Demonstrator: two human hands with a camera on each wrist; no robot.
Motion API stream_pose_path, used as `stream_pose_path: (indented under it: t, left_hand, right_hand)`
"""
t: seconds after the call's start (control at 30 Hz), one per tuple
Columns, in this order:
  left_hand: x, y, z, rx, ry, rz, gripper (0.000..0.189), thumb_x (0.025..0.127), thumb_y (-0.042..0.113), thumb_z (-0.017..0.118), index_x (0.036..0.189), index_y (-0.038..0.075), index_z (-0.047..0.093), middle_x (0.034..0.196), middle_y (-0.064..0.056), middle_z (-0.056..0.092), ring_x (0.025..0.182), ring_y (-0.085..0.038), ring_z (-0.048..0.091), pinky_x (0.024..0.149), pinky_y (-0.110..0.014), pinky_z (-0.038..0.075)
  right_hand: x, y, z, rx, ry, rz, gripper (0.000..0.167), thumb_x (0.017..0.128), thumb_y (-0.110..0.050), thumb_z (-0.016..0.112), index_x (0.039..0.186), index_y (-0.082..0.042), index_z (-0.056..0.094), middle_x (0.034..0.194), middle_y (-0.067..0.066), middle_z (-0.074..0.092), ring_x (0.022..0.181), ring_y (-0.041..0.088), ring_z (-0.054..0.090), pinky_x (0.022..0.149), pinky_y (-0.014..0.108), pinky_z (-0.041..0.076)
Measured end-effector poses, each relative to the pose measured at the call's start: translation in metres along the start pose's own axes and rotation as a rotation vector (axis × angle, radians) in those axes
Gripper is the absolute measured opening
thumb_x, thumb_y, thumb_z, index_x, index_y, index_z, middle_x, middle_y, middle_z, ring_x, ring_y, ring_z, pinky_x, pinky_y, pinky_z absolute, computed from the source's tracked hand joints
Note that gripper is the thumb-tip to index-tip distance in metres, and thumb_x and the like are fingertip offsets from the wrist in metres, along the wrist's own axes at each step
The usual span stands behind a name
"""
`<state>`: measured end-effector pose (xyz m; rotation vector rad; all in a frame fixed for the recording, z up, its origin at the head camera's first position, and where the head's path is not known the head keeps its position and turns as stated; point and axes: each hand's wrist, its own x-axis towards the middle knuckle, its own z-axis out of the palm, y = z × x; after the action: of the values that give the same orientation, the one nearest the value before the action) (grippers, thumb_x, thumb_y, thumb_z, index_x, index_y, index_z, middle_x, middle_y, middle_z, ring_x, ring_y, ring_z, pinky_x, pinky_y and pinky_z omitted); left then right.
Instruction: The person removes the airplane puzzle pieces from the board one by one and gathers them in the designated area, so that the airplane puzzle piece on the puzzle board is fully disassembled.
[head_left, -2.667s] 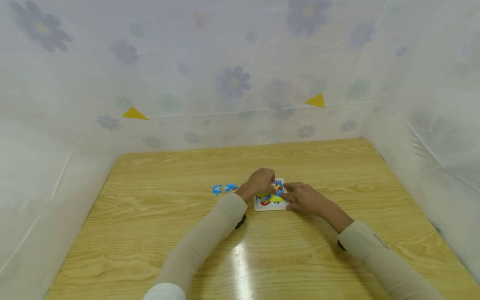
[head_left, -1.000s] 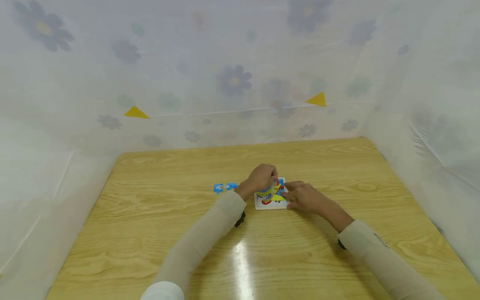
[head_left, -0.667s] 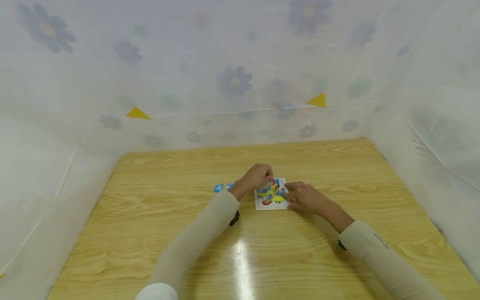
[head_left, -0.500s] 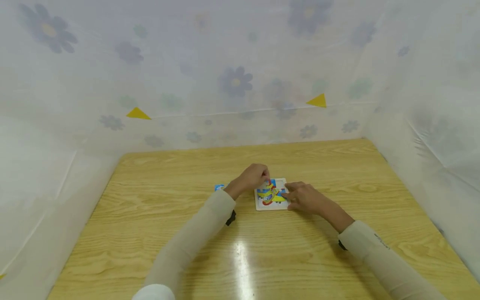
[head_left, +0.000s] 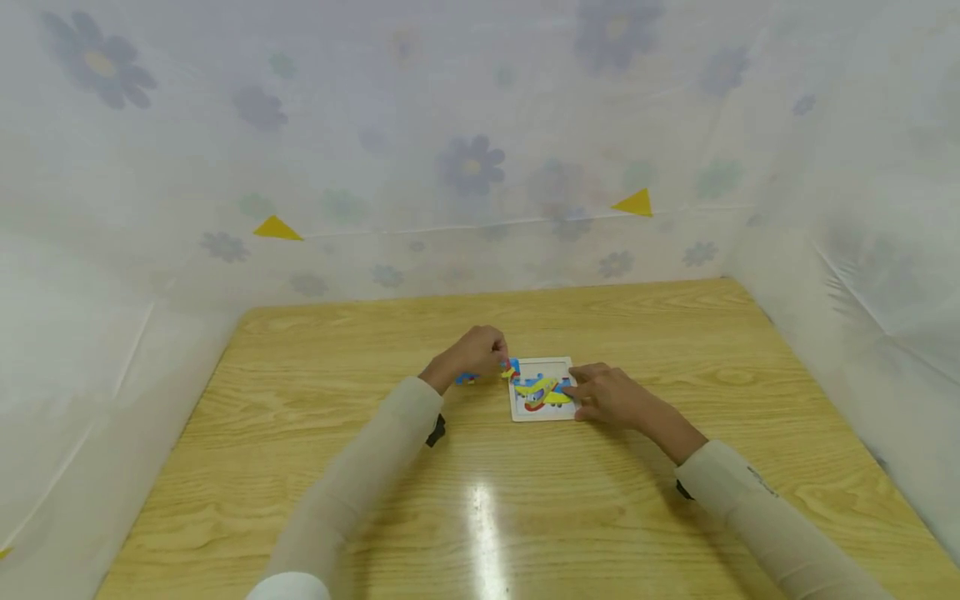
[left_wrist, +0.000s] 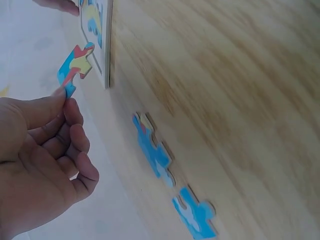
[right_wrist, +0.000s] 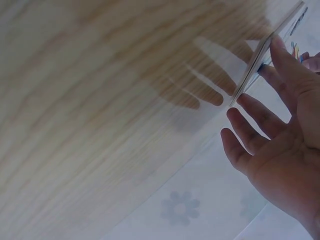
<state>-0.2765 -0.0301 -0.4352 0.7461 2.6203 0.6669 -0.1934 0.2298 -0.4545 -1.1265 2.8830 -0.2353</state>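
Observation:
My left hand (head_left: 474, 350) pinches a jigsaw piece (left_wrist: 75, 67), blue, red and yellow, between thumb and forefinger, just off the left edge of the puzzle tray (head_left: 513, 408). The other fingers of that hand curl loosely below. Joined pieces (head_left: 543, 395) forming a yellow plane fill the lower part of the tray; its upper part shows bare backing. Against the tray's right side rests my right hand (head_left: 611, 396), thumb at the edge, forefinger reaching over onto the pieces, the remaining fingers spread and fairly straight in the right wrist view.
Two loose blue pieces lie on the wooden table (head_left: 337, 350): one with a red and yellow tip (left_wrist: 152, 147), the other blue and white (left_wrist: 197, 215). In the head view my left hand and wrist partly cover them. A flowered white curtain (head_left: 360, 167) encloses the table's back and sides.
My left hand has lifted the piece out of the tray's upper part and carried it left, past the tray's edge, baring the backing. My right hand stays at the tray's right side.

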Motion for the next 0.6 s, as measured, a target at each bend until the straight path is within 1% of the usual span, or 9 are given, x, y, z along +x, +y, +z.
stream_pose_path:
  t: [0.13,0.27,0.43,0.6]
  left_hand:
    - [-0.002,-0.005,-0.004,-0.010,-0.025,-0.011,0.017,0.098,0.014,0.050,0.092,0.008,0.065,0.097,-0.005,0.064,0.075,-0.013,0.052,0.068,-0.025,0.045]
    - [-0.005,-0.007,-0.006,-0.016,-0.043,-0.032,0.019,0.099,0.014,0.049,0.093,0.008,0.066,0.097,-0.005,0.065,0.075,-0.013,0.054,0.071,-0.027,0.047]
    - [-0.007,-0.008,-0.007,0.011,-0.041,-0.055,0.020,0.098,0.012,0.048,0.093,0.008,0.067,0.097,-0.005,0.066,0.075,-0.014,0.054,0.075,-0.030,0.049]
    - [-0.006,-0.012,-0.006,0.039,-0.043,-0.073,0.020,0.098,0.012,0.048,0.093,0.008,0.067,0.099,-0.005,0.067,0.079,-0.014,0.057,0.077,-0.031,0.050]
  right_hand:
    - [0.000,0.001,0.000,0.004,-0.008,0.002,0.043,0.081,-0.028,0.073,0.118,-0.007,0.067,0.128,0.027,0.057,0.115,0.043,0.054,0.088,0.056,0.048]
    - [0.001,0.001,0.000,0.006,-0.012,0.007,0.044,0.081,-0.028,0.073,0.119,-0.007,0.066,0.128,0.027,0.056,0.115,0.044,0.054,0.087,0.056,0.048]
    - [0.000,-0.001,-0.001,0.012,-0.017,0.017,0.044,0.081,-0.028,0.073,0.120,-0.006,0.066,0.129,0.027,0.056,0.116,0.044,0.054,0.089,0.056,0.047]
    - [0.000,-0.002,-0.001,0.021,-0.009,0.017,0.044,0.081,-0.028,0.073,0.119,-0.006,0.066,0.128,0.027,0.056,0.116,0.044,0.054,0.089,0.056,0.047]
